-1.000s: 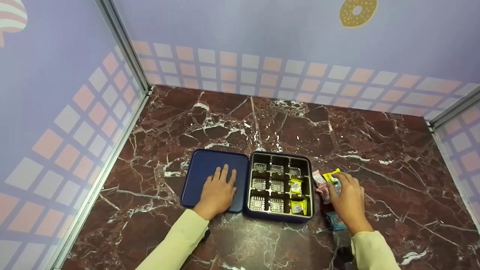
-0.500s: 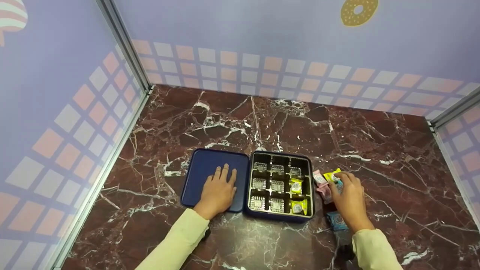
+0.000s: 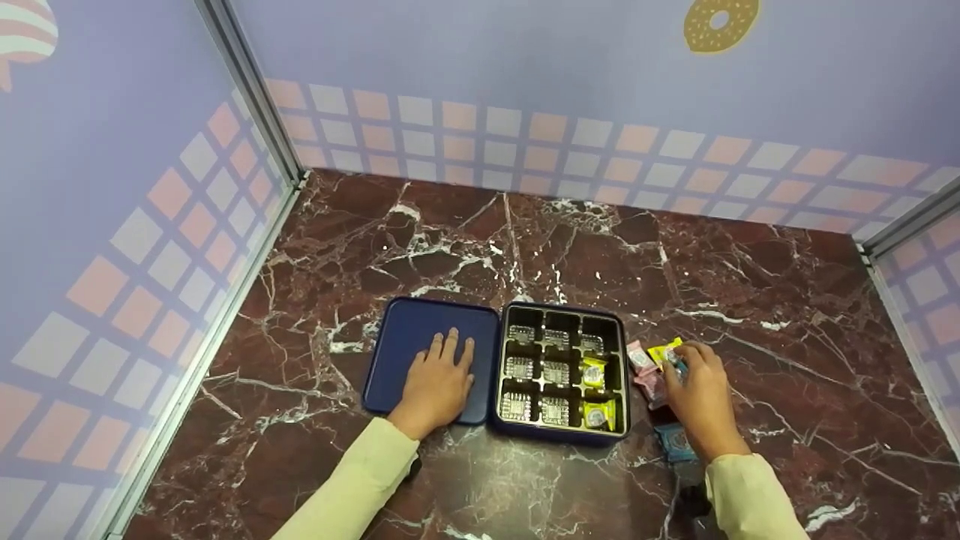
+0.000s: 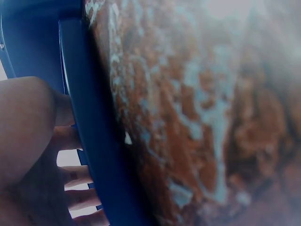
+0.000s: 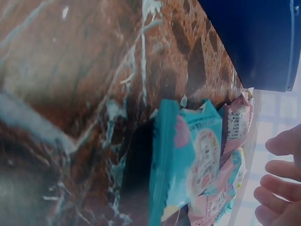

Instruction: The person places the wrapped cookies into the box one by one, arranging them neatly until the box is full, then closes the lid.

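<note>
My left hand [image 3: 433,386] lies flat with fingers spread on a dark blue lid [image 3: 401,326]. Against its right side stands a blue box [image 3: 559,433] with a gold-edged, nine-part insert. Two yellow wrapped sweets [image 3: 599,415] sit in its right column, in the middle and near compartments. Over a small pile right of the box, my right hand [image 3: 701,397] has its fingertips beside a yellow wrapped sweet [image 3: 664,351]. Pink wrapped sweets [image 3: 640,358] lie left of those fingers. A blue wrapped sweet [image 5: 193,155] is nearest in the right wrist view, where the fingers show nothing between them.
Everything rests on a dark red marbled tabletop [image 3: 585,262]. A lilac panel [image 3: 525,60] with pink and white squares closes the back, and side panels [image 3: 150,225] stand left and right. Metal posts [image 3: 251,90] mark the corners.
The right hand has shifted very slightly at the pile, uncovering a bit more of the blue sweet nearest me. The left hand stays on the lid.
</note>
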The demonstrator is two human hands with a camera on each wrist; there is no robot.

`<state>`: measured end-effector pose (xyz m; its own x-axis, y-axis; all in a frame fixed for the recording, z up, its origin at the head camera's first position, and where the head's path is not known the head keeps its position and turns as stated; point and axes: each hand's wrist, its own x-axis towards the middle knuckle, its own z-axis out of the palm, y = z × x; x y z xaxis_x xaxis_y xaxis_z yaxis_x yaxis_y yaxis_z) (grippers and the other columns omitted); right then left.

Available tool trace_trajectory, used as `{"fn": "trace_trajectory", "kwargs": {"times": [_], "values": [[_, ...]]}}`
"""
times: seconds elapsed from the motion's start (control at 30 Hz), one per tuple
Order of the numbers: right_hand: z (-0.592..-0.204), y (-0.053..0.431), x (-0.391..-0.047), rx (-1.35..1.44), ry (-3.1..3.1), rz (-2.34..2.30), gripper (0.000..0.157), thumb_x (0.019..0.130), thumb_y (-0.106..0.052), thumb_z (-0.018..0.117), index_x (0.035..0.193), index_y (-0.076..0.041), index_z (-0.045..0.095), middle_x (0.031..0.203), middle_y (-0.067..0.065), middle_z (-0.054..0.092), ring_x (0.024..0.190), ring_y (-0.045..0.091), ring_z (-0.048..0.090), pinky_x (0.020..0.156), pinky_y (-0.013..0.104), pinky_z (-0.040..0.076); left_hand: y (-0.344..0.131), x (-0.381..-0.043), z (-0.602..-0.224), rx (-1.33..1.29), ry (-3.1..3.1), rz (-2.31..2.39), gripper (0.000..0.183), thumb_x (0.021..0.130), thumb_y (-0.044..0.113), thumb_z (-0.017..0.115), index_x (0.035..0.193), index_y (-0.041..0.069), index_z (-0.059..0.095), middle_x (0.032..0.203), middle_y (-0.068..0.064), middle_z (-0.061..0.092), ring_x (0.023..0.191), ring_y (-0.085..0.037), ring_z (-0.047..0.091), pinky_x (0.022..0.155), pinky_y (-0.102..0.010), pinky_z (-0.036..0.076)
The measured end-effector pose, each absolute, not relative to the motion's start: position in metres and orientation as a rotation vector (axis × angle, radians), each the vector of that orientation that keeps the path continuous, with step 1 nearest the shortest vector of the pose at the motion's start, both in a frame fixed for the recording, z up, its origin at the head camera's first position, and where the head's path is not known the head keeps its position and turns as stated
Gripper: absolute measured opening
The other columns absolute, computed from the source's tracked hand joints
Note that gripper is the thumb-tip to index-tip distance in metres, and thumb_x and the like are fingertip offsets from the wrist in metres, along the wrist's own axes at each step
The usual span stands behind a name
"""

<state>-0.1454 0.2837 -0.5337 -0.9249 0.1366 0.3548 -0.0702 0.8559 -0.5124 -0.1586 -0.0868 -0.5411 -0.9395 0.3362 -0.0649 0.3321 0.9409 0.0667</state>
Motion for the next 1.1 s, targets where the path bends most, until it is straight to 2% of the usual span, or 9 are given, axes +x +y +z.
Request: {"fn": "trace_trajectory", "kwargs": {"times": [0.6, 1.1], "values": [[-0.5361, 0.2892, -0.1498, -0.085, -2.702, 0.744, 0.023, 0.083, -0.002, 0.069, 0.101, 0.011, 0.064, 0.113, 0.029, 0.058, 0.106, 0.049, 0.055, 0.091, 0.058, 0.043, -0.0867, -0.1574, -0.5408, 0.531, 3.044, 0.081, 0.054, 0.099, 0.036, 0.050, 0.148, 0.013, 0.042, 0.153, -0.018, 0.037, 0.138, -0.038, 0.039, 0.101, -0.051, 0.043], [-0.5356, 0.2935, -0.1549, -0.116, -2.861, 0.658, 0.025, 0.087, -0.011, 0.066, 0.104, 0.008, 0.064, 0.126, 0.030, 0.056, 0.113, 0.052, 0.054, 0.094, 0.060, 0.044, -0.0863, -0.1574, -0.5397, 0.525, 3.036, 0.087, 0.055, 0.099, 0.037, 0.050, 0.148, 0.013, 0.041, 0.153, -0.018, 0.036, 0.139, -0.038, 0.039, 0.102, -0.051, 0.042]]}}
